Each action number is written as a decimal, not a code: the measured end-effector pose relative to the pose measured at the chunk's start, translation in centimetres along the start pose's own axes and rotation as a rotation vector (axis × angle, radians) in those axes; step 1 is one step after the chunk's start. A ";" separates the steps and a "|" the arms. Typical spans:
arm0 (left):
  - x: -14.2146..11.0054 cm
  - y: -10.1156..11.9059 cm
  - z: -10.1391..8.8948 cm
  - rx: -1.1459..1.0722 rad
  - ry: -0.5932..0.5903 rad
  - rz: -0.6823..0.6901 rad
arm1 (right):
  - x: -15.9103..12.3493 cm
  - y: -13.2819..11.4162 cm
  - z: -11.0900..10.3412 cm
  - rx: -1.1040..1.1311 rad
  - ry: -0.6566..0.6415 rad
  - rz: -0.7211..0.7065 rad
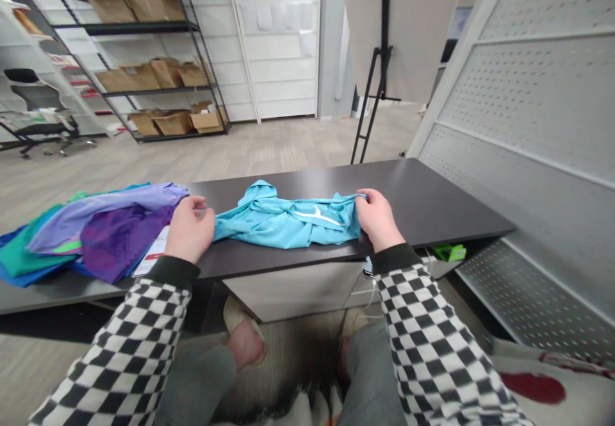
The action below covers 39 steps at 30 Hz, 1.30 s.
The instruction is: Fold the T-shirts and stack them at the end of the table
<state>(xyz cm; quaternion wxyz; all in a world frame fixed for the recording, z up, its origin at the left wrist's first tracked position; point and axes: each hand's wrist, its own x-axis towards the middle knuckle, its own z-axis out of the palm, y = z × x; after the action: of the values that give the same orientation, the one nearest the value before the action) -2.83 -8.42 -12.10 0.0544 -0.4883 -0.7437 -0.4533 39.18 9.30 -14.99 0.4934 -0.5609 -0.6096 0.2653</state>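
A crumpled light-blue garment (283, 221) with a white printed mark lies stretched sideways on the dark tabletop. At its right end my right hand (378, 218) is closed, pinching the cloth's edge between thumb and fingers. The left end narrows to my left hand (191, 229), whose fingers are curled around it; the grip itself is partly hidden behind the hand. Just left of that hand lies a heap of clothes, with a purple garment (120, 237) in front and a lavender garment (110, 205) over green and blue ones.
The dark table (432, 202) runs across in front of me. A white-and-red paper (152, 254) sticks out beside the heap. Under the tabletop at right is a bright green object (450, 252). A perforated panel (542, 106) stands at right; beyond are an easel and a shelf with cardboard boxes (173, 122).
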 end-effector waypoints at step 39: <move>3.2 16.3 -2.1 -0.447 -0.774 0.120 | -3.2 -7.5 -5.5 0.225 -0.287 -0.263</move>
<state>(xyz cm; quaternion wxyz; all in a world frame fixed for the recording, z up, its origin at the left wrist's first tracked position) 7.39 -5.96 0.93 -0.3086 -0.6638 -0.5636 -0.3828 40.62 3.31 -7.31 0.4916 -0.3743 -0.7080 0.3420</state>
